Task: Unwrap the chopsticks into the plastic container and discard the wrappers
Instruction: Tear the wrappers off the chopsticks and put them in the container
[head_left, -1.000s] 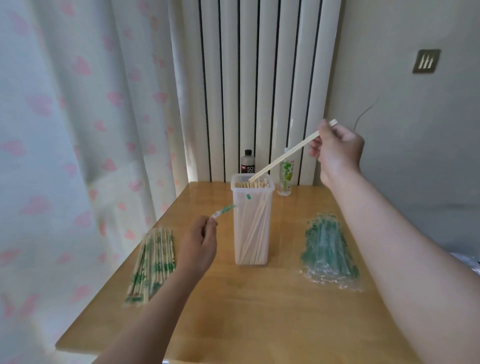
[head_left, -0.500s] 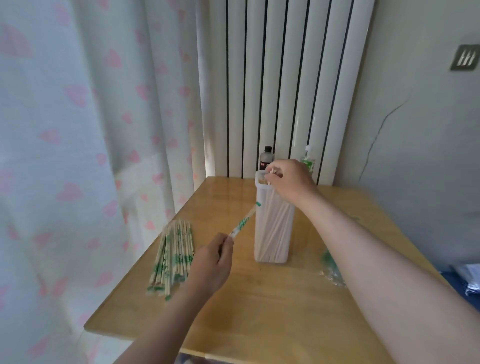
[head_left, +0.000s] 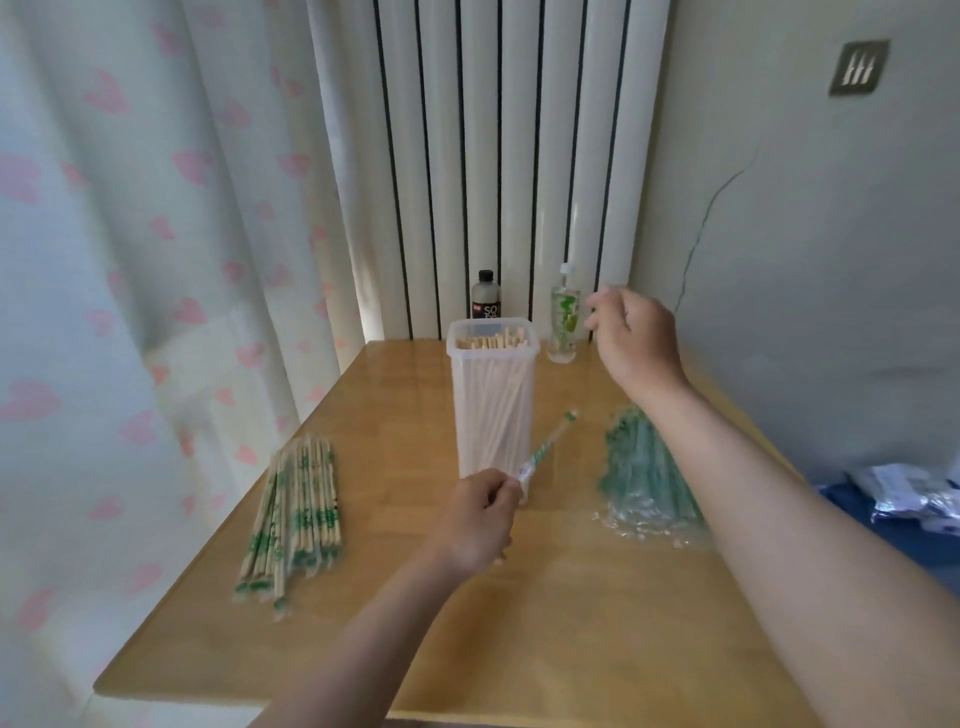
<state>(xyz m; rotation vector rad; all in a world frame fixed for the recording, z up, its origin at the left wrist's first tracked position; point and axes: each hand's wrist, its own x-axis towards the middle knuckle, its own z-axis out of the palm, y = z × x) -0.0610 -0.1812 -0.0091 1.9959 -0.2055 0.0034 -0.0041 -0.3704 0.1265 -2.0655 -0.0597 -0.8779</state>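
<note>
Wooden table (head_left: 519, 623) pushed against a white ribbed radiator (head_left: 509, 156), with a pink-heart curtain (head_left: 130, 234) hanging at the left.

Nearest, over the table's middle: left hand (head_left: 480, 519), fingers pinched shut on an emptied clear wrapper (head_left: 548, 444) with green print, the strip slanting up and to the right, crossing in front of the container's lower right corner.

At the left of the table: a bundle of wrapped chopsticks (head_left: 293, 514), lying flat, fanned slightly toward the near edge. At the right, partly hidden by the right forearm: a heap of discarded wrappers (head_left: 636, 467), crinkled, green-tinted.

Further back, centre: tall clear plastic container (head_left: 491, 395), upright, lidless, packed with bare chopsticks (head_left: 493, 341) standing on end, tips near the rim.

Beyond and to the right of it: right hand (head_left: 631, 332), raised above the table, fingers loosely curled and apart, nothing gripped.

At the far edge by the radiator: a dark-capped bottle (head_left: 486, 299) behind the container, and a clear bottle with a green label (head_left: 563, 317) just left of the right hand.
</note>
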